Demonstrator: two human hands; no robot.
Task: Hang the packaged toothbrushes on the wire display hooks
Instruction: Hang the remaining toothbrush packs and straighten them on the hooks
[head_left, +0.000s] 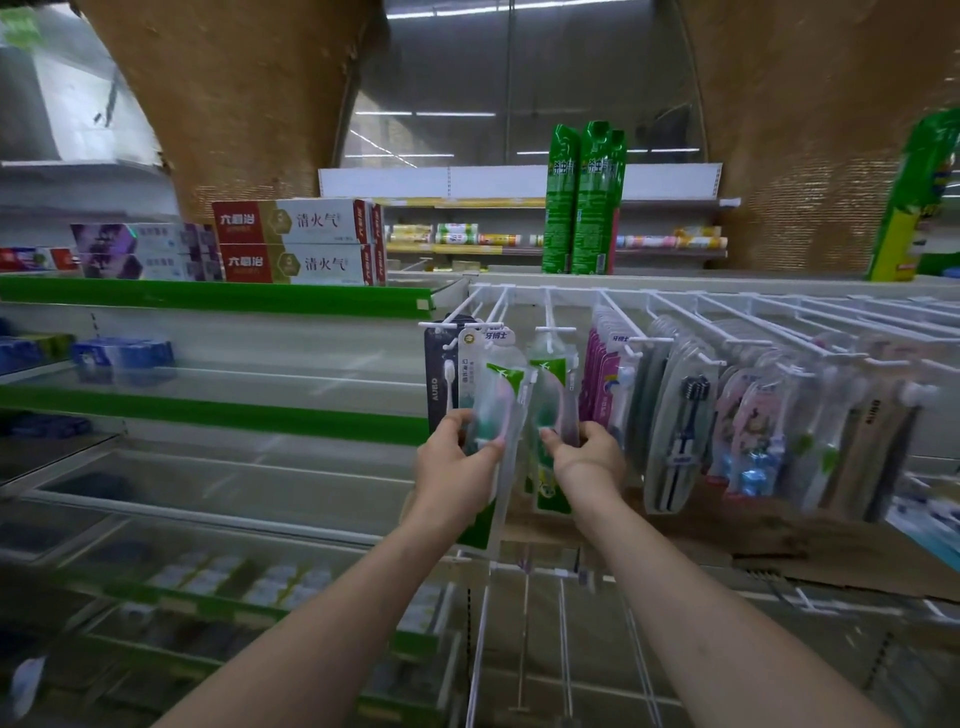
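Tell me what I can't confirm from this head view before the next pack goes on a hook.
- Left pack, head view: whether its hang hole is on the hook; the header card hides it.
- Right pack: lower part hidden behind the right hand.
- Left hand: fingertips hidden behind the left pack.
- Packs on the far-right hooks: print blurred.
- Lower shelves: contents blurred.

toothpaste boxes on shelf left of wire hooks, toothbrush packs seemingly hanging
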